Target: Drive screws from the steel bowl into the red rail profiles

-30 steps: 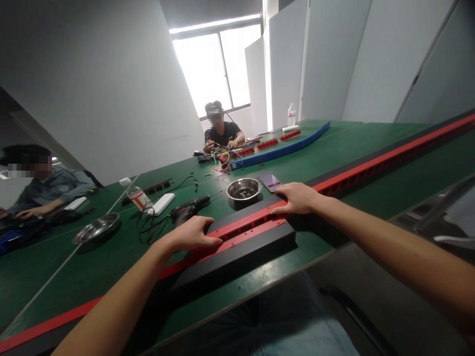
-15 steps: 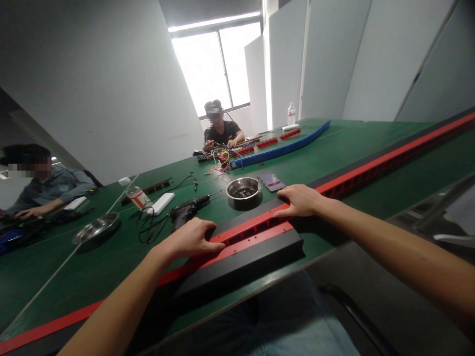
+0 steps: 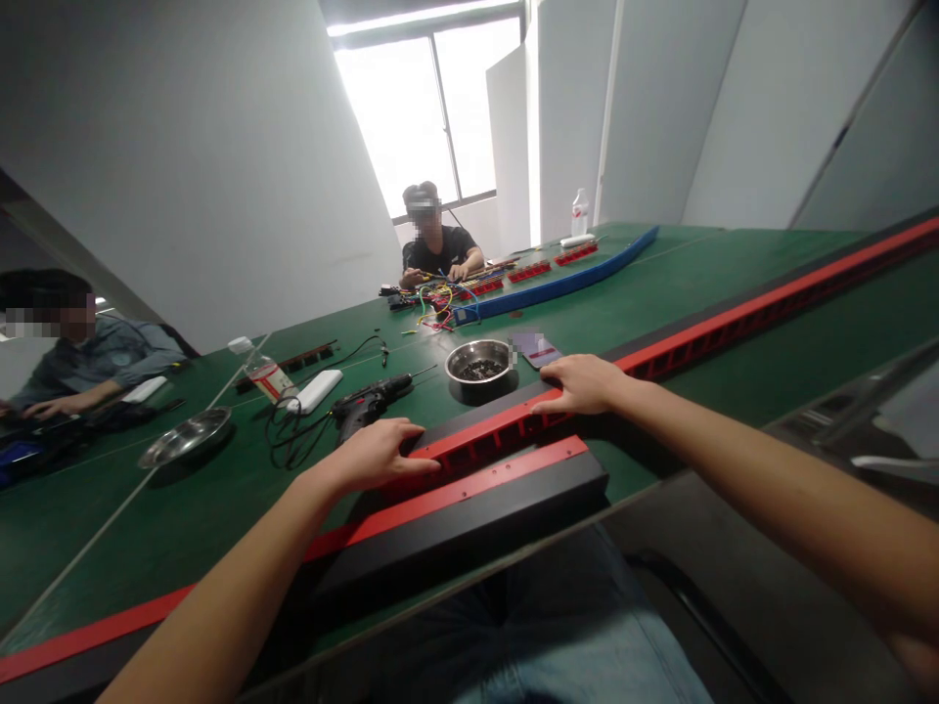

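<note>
Both hands grip a long red-and-black power strip (image 3: pixel 488 442), which runs up to the right edge of the head view. My left hand (image 3: pixel 378 455) is wrapped around its near end, with the thumb on the red side. Further along, my right hand (image 3: pixel 583 383) clasps the same strip, fingers over its far side. Openings show along the red face between my hands. A second red-and-black power strip (image 3: pixel 506 504) lies in front, nearer to me, and reaches to the lower left. A gap separates the two strips beside my hands.
Beyond the strip are a power drill (image 3: pixel 367 406), a steel bowl of small dark parts (image 3: pixel 480 364) and a phone (image 3: pixel 539 350). Left stand a shallow steel dish (image 3: pixel 187 438) and a bottle (image 3: pixel 260 372). A blue strip (image 3: pixel 558 286) and wires (image 3: pixel 440 301) lie near a co-worker (image 3: pixel 436 240); another person (image 3: pixel 80 342) sits left.
My hands have shifted the held strip slightly away from the nearer strip, and the gap between them has widened. Both hands keep their grip. The view has tipped down a little.
</note>
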A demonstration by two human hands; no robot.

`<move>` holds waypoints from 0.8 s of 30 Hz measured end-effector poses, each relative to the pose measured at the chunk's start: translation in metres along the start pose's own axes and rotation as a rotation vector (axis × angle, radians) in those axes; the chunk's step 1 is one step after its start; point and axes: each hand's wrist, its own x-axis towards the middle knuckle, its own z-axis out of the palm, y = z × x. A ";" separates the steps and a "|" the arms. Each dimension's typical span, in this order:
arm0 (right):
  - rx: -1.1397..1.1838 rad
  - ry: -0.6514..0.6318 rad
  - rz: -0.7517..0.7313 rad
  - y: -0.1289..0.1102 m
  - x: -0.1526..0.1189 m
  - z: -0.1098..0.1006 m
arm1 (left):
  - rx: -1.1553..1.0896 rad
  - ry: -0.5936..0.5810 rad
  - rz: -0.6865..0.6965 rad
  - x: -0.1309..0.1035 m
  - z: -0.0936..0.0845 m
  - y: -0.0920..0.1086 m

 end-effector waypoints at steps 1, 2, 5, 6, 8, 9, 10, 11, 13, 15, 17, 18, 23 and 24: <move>0.001 -0.008 0.006 0.001 0.002 0.001 | 0.000 -0.005 0.000 0.002 0.000 -0.002; 0.002 -0.010 0.009 0.002 0.004 0.002 | 0.003 -0.011 0.008 0.003 0.000 -0.003; 0.005 0.012 0.003 0.003 0.005 0.004 | 0.020 0.003 0.038 0.004 0.001 -0.004; 0.006 0.018 0.004 0.003 0.005 0.004 | 0.021 0.014 0.036 0.003 0.001 -0.003; 0.005 0.020 0.013 0.004 0.005 0.004 | 0.016 0.033 0.012 0.003 0.000 -0.001; 0.003 0.019 0.020 0.004 0.007 0.003 | 0.012 0.040 -0.002 0.003 -0.001 -0.001; 0.000 0.021 0.025 0.005 0.009 0.002 | 0.011 0.046 -0.013 0.003 -0.004 0.000; -0.004 0.025 0.029 0.005 0.011 -0.001 | 0.013 0.052 -0.019 0.004 -0.008 0.000; -0.011 0.047 0.033 0.008 0.017 -0.007 | 0.024 0.075 -0.028 0.005 -0.018 0.001; -0.016 0.077 0.038 0.011 0.022 -0.016 | 0.036 0.108 -0.034 0.005 -0.032 0.000; -0.012 0.105 0.043 0.013 0.024 -0.025 | 0.038 0.140 -0.032 0.004 -0.045 0.000; -0.006 0.115 0.043 0.014 0.024 -0.030 | 0.039 0.151 -0.030 0.003 -0.050 0.001; 0.020 0.109 0.042 0.014 0.016 -0.044 | 0.034 0.148 -0.031 -0.006 -0.062 0.008; 0.022 0.099 0.036 0.013 0.013 -0.045 | 0.026 0.138 -0.035 -0.008 -0.061 0.011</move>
